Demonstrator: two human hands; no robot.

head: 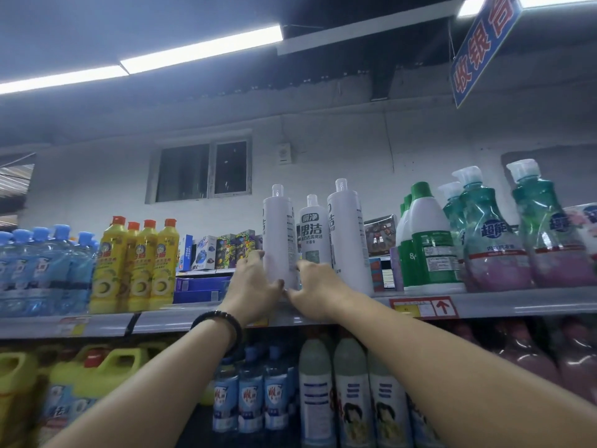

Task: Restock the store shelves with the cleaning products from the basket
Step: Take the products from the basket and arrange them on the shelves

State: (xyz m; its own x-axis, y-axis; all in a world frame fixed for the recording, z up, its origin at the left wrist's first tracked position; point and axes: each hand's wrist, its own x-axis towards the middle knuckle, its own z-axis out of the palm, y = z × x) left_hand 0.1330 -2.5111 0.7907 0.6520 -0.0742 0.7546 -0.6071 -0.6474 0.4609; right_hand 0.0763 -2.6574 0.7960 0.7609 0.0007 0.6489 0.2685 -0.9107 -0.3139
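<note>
White bottle (279,240) sits in both our hands, standing up at the front of the top shelf (517,303). Our left hand (255,282), with a dark bead band (223,321) on the wrist, bends its fingers round the bottle's left side. Our right hand (318,286) bends its fingers on the right side, with the thumb low by the bottom. Under the shelf we see pale bottles (352,392) with picture labels and small blue-label bottles (250,399). Just right of our bottle stand 2 more white bottles (350,240), close together. Green and white bottles (429,247) come next. To the left, past a gap, stand 4 yellow bottles (139,263) with orange caps, then blue water bottles (42,270). Behind them are bright boxes (226,247). Far back we see a pale wall (97,189) with a dark window (203,171), and long lights (200,50) above.
</note>
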